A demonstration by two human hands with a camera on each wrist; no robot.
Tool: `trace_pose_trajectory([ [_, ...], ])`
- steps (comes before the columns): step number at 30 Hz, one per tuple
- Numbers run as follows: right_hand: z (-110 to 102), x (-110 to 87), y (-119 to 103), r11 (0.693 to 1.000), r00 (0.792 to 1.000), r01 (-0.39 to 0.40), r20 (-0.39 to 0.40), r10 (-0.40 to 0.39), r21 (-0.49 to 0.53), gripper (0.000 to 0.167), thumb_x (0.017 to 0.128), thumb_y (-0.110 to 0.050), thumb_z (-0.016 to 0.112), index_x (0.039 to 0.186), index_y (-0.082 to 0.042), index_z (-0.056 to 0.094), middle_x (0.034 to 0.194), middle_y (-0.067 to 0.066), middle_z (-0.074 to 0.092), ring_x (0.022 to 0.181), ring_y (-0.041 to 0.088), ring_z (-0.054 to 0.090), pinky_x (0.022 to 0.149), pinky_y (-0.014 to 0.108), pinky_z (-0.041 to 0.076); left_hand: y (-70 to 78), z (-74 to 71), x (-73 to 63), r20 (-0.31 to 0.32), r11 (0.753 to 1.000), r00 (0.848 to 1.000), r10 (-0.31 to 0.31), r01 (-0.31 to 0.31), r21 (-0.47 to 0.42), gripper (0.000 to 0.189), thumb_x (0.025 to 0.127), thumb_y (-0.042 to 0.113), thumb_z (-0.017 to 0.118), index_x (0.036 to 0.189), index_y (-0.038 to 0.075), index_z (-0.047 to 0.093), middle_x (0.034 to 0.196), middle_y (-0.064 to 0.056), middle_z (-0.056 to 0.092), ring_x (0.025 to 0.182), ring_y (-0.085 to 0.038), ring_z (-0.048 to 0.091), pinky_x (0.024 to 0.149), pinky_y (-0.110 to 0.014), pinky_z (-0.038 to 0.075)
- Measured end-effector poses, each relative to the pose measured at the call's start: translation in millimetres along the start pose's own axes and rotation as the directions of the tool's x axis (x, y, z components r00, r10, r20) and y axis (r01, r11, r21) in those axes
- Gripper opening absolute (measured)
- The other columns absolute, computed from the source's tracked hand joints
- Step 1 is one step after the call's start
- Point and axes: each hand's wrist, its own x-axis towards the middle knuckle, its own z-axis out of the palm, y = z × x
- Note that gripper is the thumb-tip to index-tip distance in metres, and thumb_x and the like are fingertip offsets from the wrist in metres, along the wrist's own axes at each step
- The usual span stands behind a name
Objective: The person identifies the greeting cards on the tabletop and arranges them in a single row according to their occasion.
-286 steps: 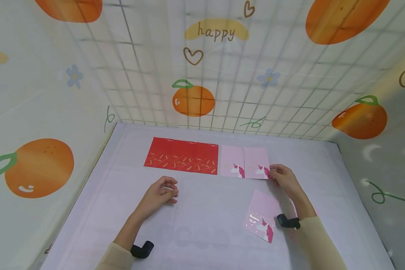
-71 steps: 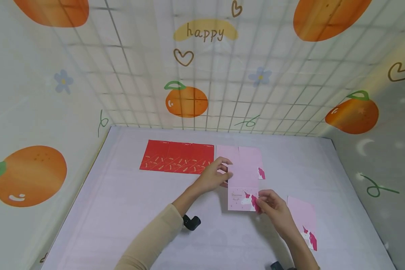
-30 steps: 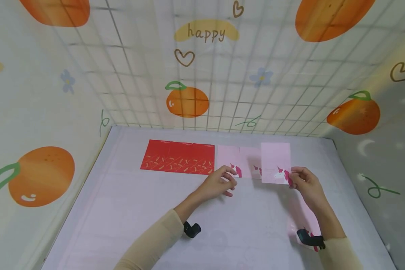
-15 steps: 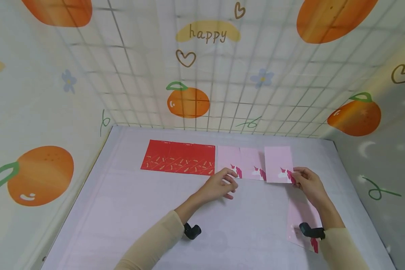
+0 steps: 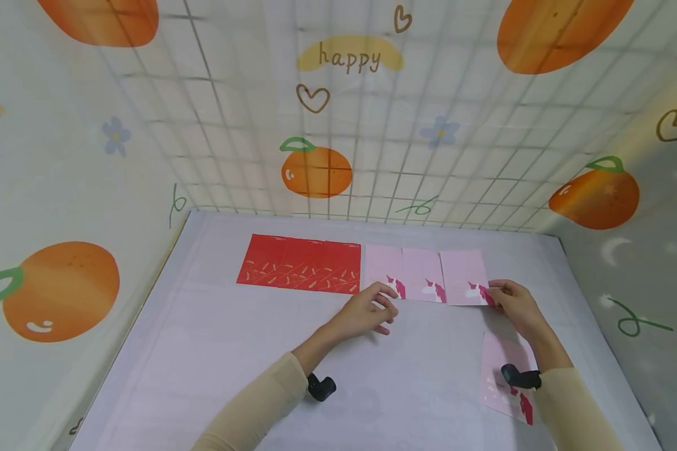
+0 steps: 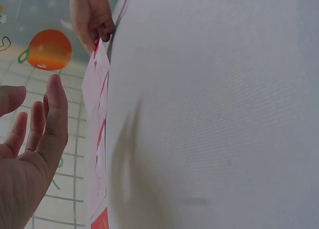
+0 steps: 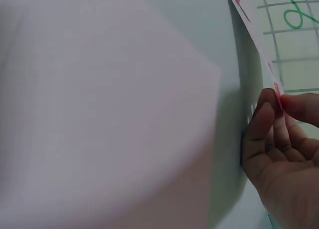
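My right hand (image 5: 516,310) pinches the lower right corner of a pink envelope (image 5: 464,272) printed with a white and magenta unicorn. In the right wrist view, thumb and fingers grip its corner (image 7: 278,92), which is lifted slightly off the table. Left of it, two matching pink envelopes (image 5: 383,263) (image 5: 422,270) lie side by side, edges meeting. My left hand (image 5: 367,311) hovers below them, fingers loosely bent and holding nothing. Another pink envelope (image 5: 499,357) lies nearer me, partly hidden by my right wrist and its camera.
Three red envelopes (image 5: 299,263) with gold print continue the row on the left. The white table (image 5: 293,369) is bounded by a back wall (image 5: 248,163) with orange prints and a grid. Black wrist cameras (image 5: 321,387) sit on both wrists.
The right hand has brought a pink envelope from in front of the row to its right end and lowered it there. The left hand has let go of it and stays still.
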Motion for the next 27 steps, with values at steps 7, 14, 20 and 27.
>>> trace_pose_trajectory([
  [7,0.5,3.3,2.6,1.0,1.0,-0.003,0.005,0.003,-0.012,0.05,0.105,-0.028,0.051,0.142,0.004,0.044,0.118,0.019,0.053,0.096,0.026,0.054,0.075,0.021,0.051,-3.9,0.7,1.6,-0.003,1.0,1.0,0.003,-0.003,0.004,0.039,0.096,0.018,0.068,0.131,0.008,0.053,0.103,-0.004,0.063,0.097,-0.037,0.068,0.068,-0.035,0.061],
  [14,0.9,2.3,3.6,0.999,1.0,-0.003,-0.003,0.002,-0.046,0.051,0.104,-0.032,0.053,0.141,0.004,0.047,0.118,0.019,0.056,0.097,0.028,0.054,0.074,0.02,0.05,-6.9,2.5,1.2,-0.001,1.0,1.0,0.0,0.0,0.008,0.032,0.096,0.017,0.068,0.126,0.015,0.055,0.103,-0.004,0.063,0.096,-0.037,0.068,0.068,-0.035,0.061],
  [20,0.7,1.4,4.1,0.998,1.0,0.008,-0.01,-0.008,-0.062,0.049,0.104,-0.029,0.055,0.14,0.003,0.048,0.118,0.019,0.059,0.095,0.028,0.056,0.074,0.021,0.05,-7.9,3.2,1.3,0.0,1.0,1.0,-0.013,0.013,-0.001,0.029,0.096,0.016,0.068,0.122,0.02,0.056,0.103,-0.005,0.063,0.096,-0.038,0.068,0.068,-0.034,0.061],
  [27,1.9,2.6,2.7,0.997,1.0,0.02,-0.022,-0.021,-0.069,0.046,0.103,-0.026,0.056,0.138,0.004,0.049,0.119,0.021,0.061,0.094,0.027,0.057,0.074,0.021,0.05,-6.5,3.7,2.0,-0.001,1.0,1.0,-0.017,0.017,-0.005,0.029,0.096,0.017,0.068,0.122,0.02,0.056,0.103,-0.005,0.063,0.097,-0.038,0.068,0.068,-0.035,0.061],
])
